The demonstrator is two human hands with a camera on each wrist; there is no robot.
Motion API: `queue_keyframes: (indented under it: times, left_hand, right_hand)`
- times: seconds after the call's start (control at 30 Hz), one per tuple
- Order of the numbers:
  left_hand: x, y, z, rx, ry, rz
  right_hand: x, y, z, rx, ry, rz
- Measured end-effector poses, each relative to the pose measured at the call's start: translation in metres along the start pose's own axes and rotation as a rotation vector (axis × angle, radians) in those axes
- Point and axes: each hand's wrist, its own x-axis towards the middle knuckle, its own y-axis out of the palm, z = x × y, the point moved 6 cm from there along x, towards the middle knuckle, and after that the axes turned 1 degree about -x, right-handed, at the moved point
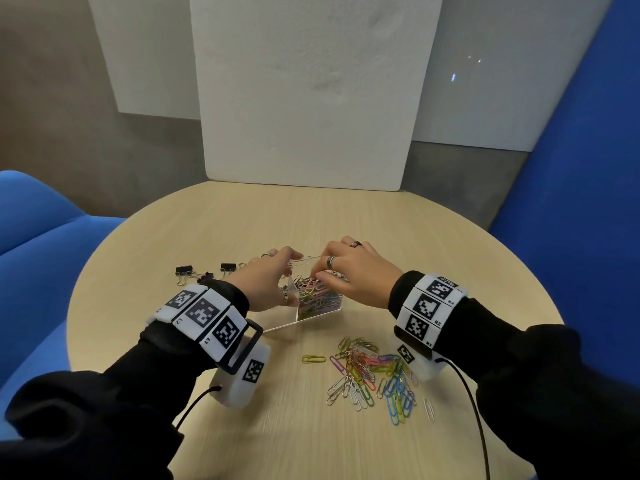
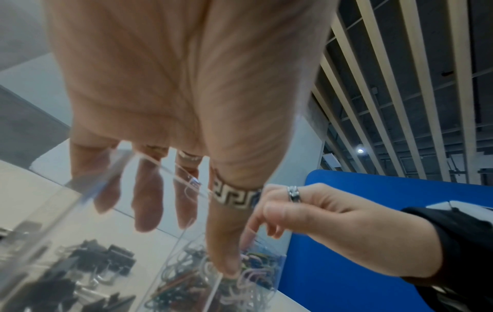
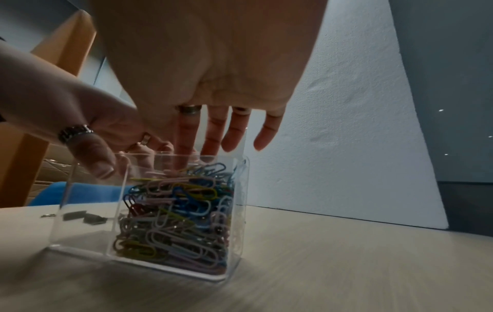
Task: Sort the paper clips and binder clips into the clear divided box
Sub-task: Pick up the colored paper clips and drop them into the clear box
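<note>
The clear divided box point(image 1: 277, 325) stands mid-table. Its right compartment is heaped with coloured paper clips point(image 1: 317, 299); the left one looks empty. My left hand point(image 1: 291, 271) grips the box at its left top edge, with the fingers outside the clear wall point(image 2: 53, 211) and the thumb point(image 2: 226, 272) at the divider. My right hand point(image 1: 320, 275) reaches down with straight fingers point(image 3: 186, 147) onto the paper clips in the box point(image 3: 181, 211). A loose pile of paper clips point(image 1: 370, 372) lies in front of the box. Black binder clips point(image 1: 183, 270) lie to its left.
A single yellow paper clip point(image 1: 313, 359) lies apart from the pile. A white foam board point(image 1: 304, 98) stands at the round table's far edge. Blue seats point(image 1: 34, 254) flank the table on both sides. Cables trail from both wrist units.
</note>
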Motion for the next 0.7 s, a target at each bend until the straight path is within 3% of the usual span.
queue_keyframes:
  times: [0.23, 0.37, 0.5, 0.63, 0.7]
  left_hand:
    - [0.000, 0.000, 0.001, -0.003, 0.004, -0.002]
    - [0.000, 0.000, 0.000, -0.003, 0.003, -0.003]
    - [0.000, 0.000, -0.001, -0.005, 0.005, 0.000]
    - [-0.001, -0.001, -0.002, 0.001, 0.002, -0.003]
    - [-0.001, -0.001, -0.002, -0.001, -0.002, 0.000]
  right_hand:
    - [0.005, 0.006, 0.006, 0.041, 0.010, 0.082]
    - [0.005, 0.000, 0.004, 0.149, 0.052, 0.003]
    - [0.005, 0.007, 0.003, 0.151, 0.074, 0.092]
    - [0.001, -0.008, -0.016, 0.363, 0.166, -0.144]
    - [-0.001, -0.009, -0.025, 0.329, 0.215, -0.138]
